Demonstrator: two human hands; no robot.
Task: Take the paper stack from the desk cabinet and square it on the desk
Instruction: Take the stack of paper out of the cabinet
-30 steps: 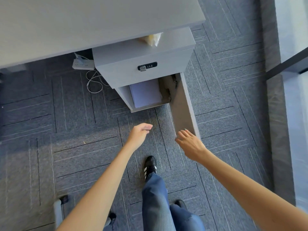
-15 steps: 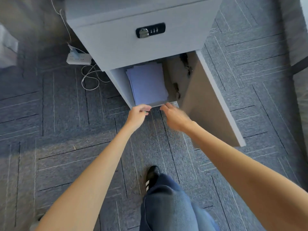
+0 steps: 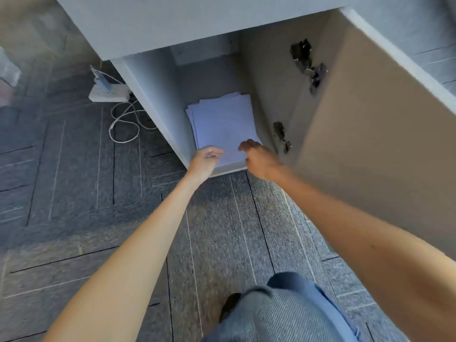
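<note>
Paper stack located flat on the floor of the open desk cabinet, sheets fanned slightly out of line at the far left corner. Cabinet door swung fully open to the right, two hinges exposed on the inner side wall. Left hand positioned at the near left corner of the stack, fingers curled loosely over the front edge; right hand positioned at the near right corner, fingers arched above the top sheet. Both hands open, nothing gripped yet; contact with the paper likely at the fingertips, though not possible to confirm from this angle. Step in hand, by judgement: securing the stack for lift-out. Recommended procedure: slide fingertips under the bottom sheet at both near corners, thumbs pressed down on top, so that the whole stack is clamped and no loose sheets are left behind. Draw the stack straight toward the opening, level, clear of the lower hinge on the right. Avoid pinching only the upper sheets: a fanned stack tends to shear and spill. Keep both grips even until the stack is free of the cabinet front edge, then raise toward the desk for squaring. Power strip and white cable on the carpet at left, well apart from the work area
</note>
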